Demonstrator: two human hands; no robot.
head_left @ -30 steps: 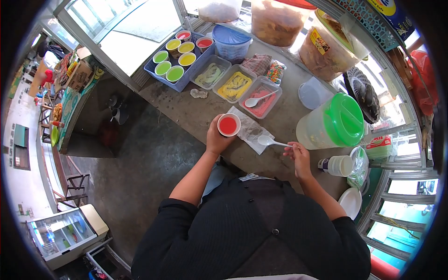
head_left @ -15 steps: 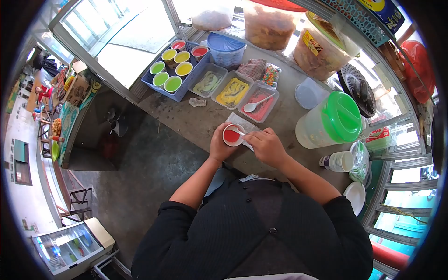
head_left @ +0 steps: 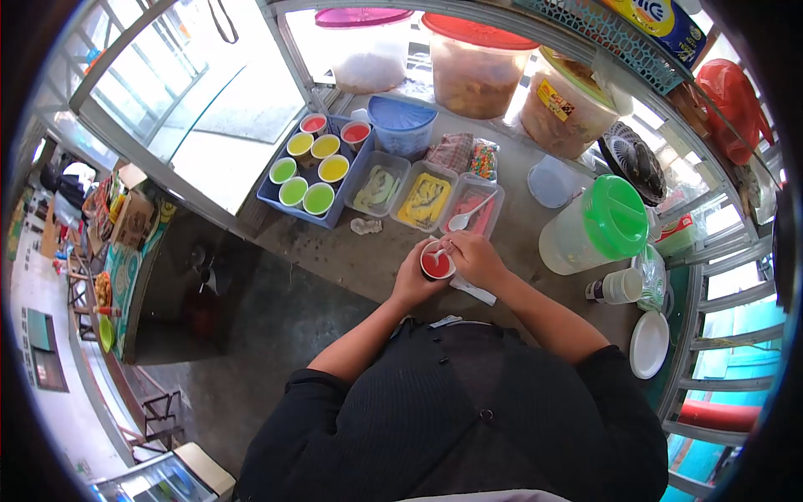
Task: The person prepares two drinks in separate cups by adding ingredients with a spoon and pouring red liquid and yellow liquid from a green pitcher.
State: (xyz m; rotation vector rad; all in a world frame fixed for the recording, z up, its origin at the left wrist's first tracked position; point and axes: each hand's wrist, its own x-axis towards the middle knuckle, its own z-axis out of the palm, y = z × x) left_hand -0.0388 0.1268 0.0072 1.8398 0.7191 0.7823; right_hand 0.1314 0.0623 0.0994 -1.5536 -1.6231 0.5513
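Observation:
My left hand (head_left: 416,280) is wrapped round a white paper cup (head_left: 437,266) with red contents. The fingers of my right hand (head_left: 473,261) are closed on a small white spoon (head_left: 438,253), whose tip is in the cup. A white cloth or paper (head_left: 473,290) lies on the counter under my right wrist. Beyond the hands stand three clear tubs, with pink (head_left: 480,219), yellow (head_left: 425,199) and pale green (head_left: 378,187) contents. A larger white spoon (head_left: 465,217) rests in the pink one.
A blue tray (head_left: 335,216) at the left holds several cups with red, yellow and green contents. At the right are a green-lidded container (head_left: 590,230), stacked cups (head_left: 619,287) and white plates (head_left: 649,345). Big lidded tubs (head_left: 477,71) line the back.
The view has shifted, so the counter items appear moved. My left hand with the cup appears farther right and lower. The spoon now dips into the cup at a steeper angle.

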